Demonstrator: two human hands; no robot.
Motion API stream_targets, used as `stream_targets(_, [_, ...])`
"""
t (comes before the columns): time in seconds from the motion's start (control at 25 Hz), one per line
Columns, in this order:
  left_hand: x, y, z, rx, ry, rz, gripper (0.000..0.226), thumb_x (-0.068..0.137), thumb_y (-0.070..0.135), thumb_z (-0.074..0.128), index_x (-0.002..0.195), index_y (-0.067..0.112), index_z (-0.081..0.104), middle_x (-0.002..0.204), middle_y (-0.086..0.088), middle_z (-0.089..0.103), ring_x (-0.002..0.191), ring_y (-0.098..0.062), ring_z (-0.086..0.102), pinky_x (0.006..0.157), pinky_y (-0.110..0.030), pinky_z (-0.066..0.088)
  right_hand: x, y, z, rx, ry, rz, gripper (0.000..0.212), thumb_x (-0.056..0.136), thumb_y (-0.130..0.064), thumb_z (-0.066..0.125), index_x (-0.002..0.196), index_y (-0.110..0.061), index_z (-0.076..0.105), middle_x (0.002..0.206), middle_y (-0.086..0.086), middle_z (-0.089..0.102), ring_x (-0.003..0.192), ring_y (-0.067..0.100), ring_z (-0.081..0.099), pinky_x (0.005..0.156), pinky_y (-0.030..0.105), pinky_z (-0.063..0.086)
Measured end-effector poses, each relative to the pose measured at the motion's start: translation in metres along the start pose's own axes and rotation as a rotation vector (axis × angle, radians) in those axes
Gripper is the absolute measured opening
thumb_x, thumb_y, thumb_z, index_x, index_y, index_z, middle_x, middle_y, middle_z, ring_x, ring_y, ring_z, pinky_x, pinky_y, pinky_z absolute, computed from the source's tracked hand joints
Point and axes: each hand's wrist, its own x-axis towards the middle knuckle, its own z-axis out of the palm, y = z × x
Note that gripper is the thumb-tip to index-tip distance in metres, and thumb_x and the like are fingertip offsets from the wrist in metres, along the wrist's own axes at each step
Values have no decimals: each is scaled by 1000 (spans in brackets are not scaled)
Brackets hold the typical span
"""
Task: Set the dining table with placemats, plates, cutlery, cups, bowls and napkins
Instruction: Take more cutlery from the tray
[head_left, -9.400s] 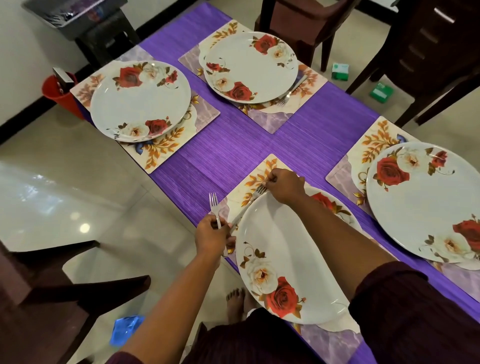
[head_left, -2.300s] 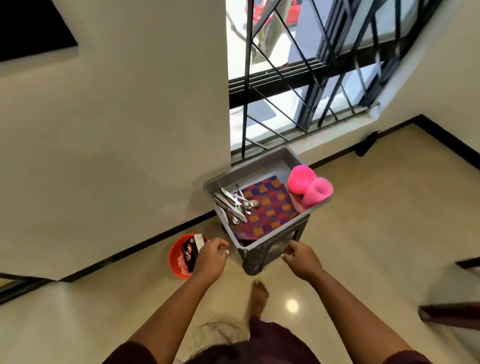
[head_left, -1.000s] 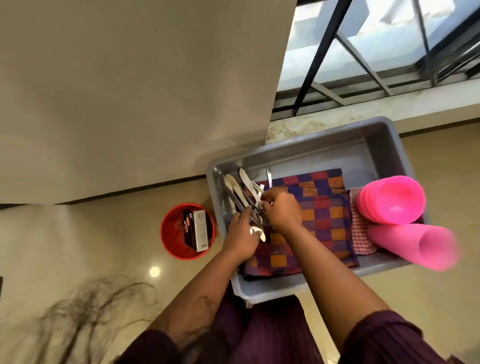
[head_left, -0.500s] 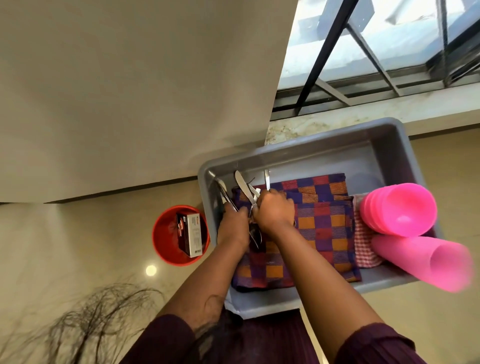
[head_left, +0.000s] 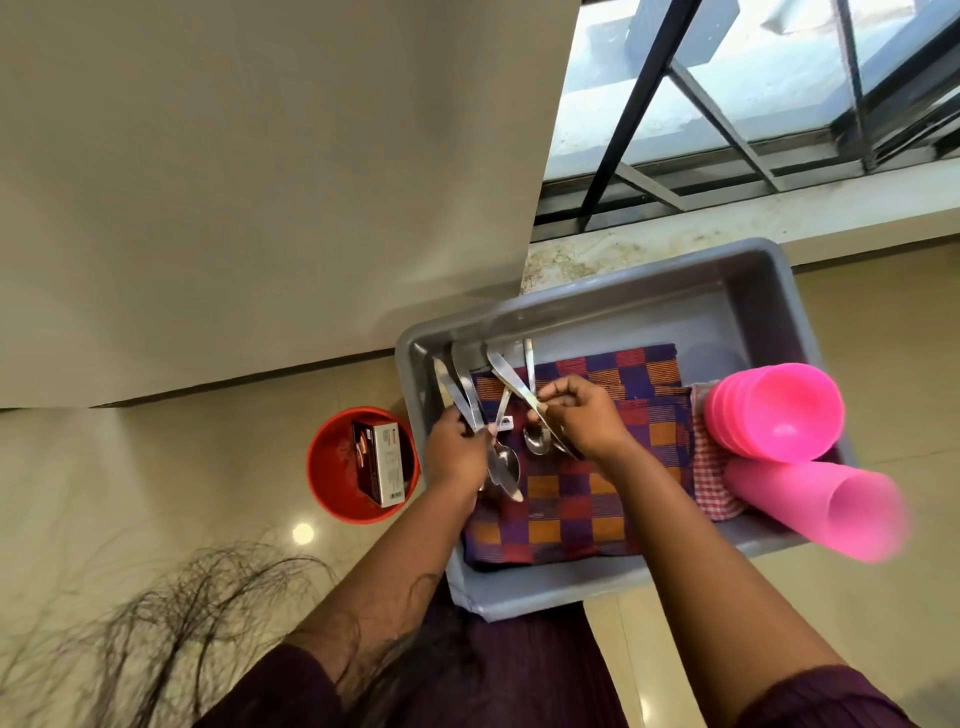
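A grey plastic tub (head_left: 613, 306) holds the table things. Inside it, my left hand (head_left: 457, 452) grips a bundle of steel knives and spoons (head_left: 462, 395) at the tub's left end. My right hand (head_left: 582, 421) pinches another knife and spoon (head_left: 511, 382) just above the folded checked napkins (head_left: 571, 509). A stack of pink bowls (head_left: 774, 410) and a stack of pink cups (head_left: 815, 504) lie on their sides at the tub's right end. A red-checked cloth (head_left: 711, 478) sits beside them.
A red bucket (head_left: 337, 478) with a small box in it stands on the tiled floor left of the tub. A beige wall and a barred window with a stone sill lie beyond. My hair hangs at the lower left.
Both hands stayed in the tub sorting cutlery. My left hand has gathered more pieces, and my right hand has lifted a knife and spoon clear of the napkins.
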Motion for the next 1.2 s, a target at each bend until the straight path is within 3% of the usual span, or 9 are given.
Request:
stream_targets(0.2, [-20,26,-20,-394,-260,-126,19,97,7,56,112,15,63,106,-6,72,96,-21,71,76,-35,60,-22,3,14,-3,-128,-8,23,84,6,67,94,-15,66,79,5,69,73,18,67,62,30,55])
stream_targets(0.36, [-27,25,-34,-339,-408,-175,21,96,3,56,111,14,63,103,-6,73,95,-21,70,81,-37,58,-34,15,28,-90,-68,-77,28,76,6,75,80,-20,68,73,-1,63,63,10,61,55,22,49])
stream_targets(0.48, [-32,17,-39,-315,-446,-216,21,93,-2,58,112,7,63,99,-10,72,91,-21,69,82,-36,57,-48,28,32,-32,-96,-134,29,76,11,72,85,-17,73,81,0,69,73,8,66,66,22,54])
stream_targets(0.6, [-42,11,-35,-292,-423,-254,14,92,-1,59,103,8,65,97,-10,71,87,-18,69,77,-29,58,-60,31,34,18,-191,-142,31,79,16,66,104,-3,72,100,6,72,89,8,69,78,20,56])
stream_targets(0.72, [-44,11,-32,-224,-316,-177,15,93,3,59,98,15,67,100,-9,72,92,-20,69,79,-27,56,-63,29,25,141,-118,-81,21,82,8,69,101,-1,71,91,4,74,82,9,69,69,19,56])
stream_targets(0.8, [-41,21,-37,-308,-264,-147,18,96,1,54,105,12,65,94,-10,71,83,-15,69,76,-24,56,-52,30,18,21,116,-96,16,84,1,69,90,-13,73,85,1,72,78,11,66,71,27,57])
stream_targets(0.88, [-35,33,-49,-432,-259,-147,23,98,1,48,114,9,62,81,-7,65,70,-12,64,74,-29,57,-40,29,13,-172,221,-108,18,87,-5,67,85,-22,69,79,-5,67,73,9,62,69,28,54])
stream_targets(1.0, [-22,41,-72,-545,-266,-122,24,98,-1,45,110,8,64,77,-2,57,61,-9,54,64,-27,53,-28,17,27,-347,109,-142,8,87,-15,69,88,-22,71,79,-9,67,73,6,62,65,24,51])
stream_targets(1.2, [-12,34,-98,-655,-220,-117,25,97,-2,45,108,10,65,96,-10,70,68,-13,63,61,-26,55,-11,15,83,-832,-3,-296,16,90,-24,62,101,-20,73,97,7,72,88,26,67,74,36,55])
